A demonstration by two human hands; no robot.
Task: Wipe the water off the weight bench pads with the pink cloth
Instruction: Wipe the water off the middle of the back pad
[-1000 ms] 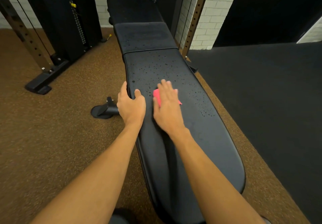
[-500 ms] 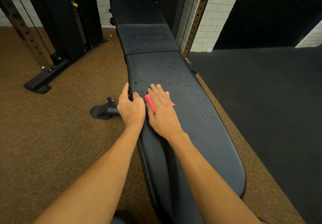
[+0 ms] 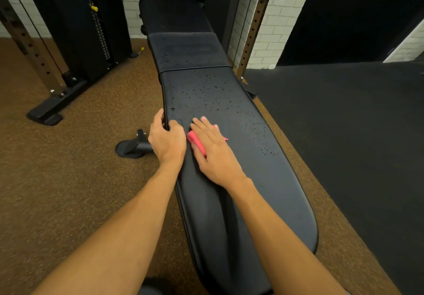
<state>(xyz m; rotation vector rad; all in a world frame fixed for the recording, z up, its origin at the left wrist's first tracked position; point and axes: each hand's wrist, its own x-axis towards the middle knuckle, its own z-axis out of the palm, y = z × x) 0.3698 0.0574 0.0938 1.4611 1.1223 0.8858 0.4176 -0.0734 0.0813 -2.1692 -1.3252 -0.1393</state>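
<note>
my right hand point(image 3: 212, 151) lies flat with fingers spread, pressing the pink cloth point(image 3: 196, 143) down on the long pad point(image 3: 263, 180) of the bench, near its left edge. the cloth is mostly hidden under my palm, with pink showing at my thumb side and a corner past my little finger. just beside it, my left hand point(image 3: 167, 139) curls over the pad's left edge, gripping it. water drops point(image 3: 206, 97) dot the pad beyond my fingers and toward its right edge, with more on the short pad point(image 3: 188, 50) past the seam.
</note>
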